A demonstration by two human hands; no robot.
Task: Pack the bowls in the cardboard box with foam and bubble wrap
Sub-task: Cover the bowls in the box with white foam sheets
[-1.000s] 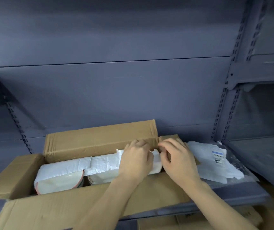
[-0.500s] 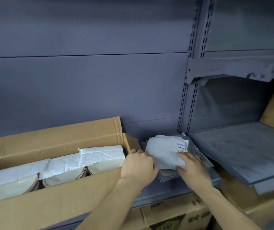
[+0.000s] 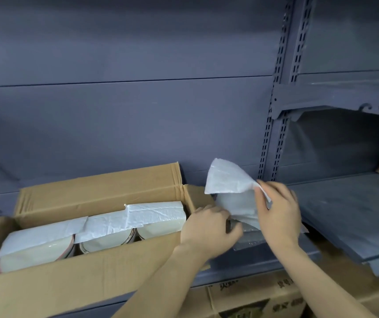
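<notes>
While three bowls (image 3: pixel 106 237) sit in the cardboard box (image 3: pixel 96 193) at lower left under foam strips (image 3: pixel 156 213), my right hand (image 3: pixel 278 216) pinches another foam sheet (image 3: pixel 227 180) beside it — my left hand (image 3: pixel 209 228) grips the stack — bubble wrap and closing remain, I judge.

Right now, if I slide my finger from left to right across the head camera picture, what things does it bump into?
Cardboard box holding bowls under foam sheets → left hand → lifted white foam sheet → right hand pinching it → tilted grey shelf board.
</notes>
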